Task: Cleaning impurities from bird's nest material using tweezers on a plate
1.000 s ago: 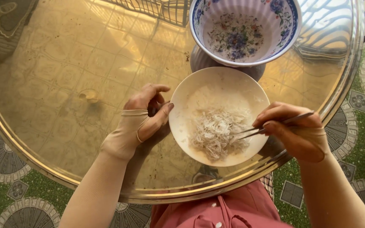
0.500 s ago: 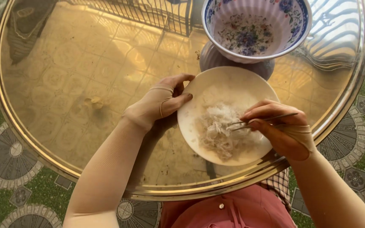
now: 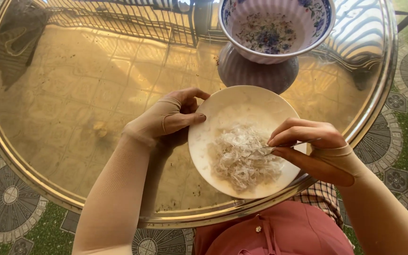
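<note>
On the round glass table, your left hand pinches the white plate's nine o'clock rim, steadying it. Your right hand grips tweezers from three o'clock, tips in the pale shreds. A flowered bowl sits at twelve.
</note>
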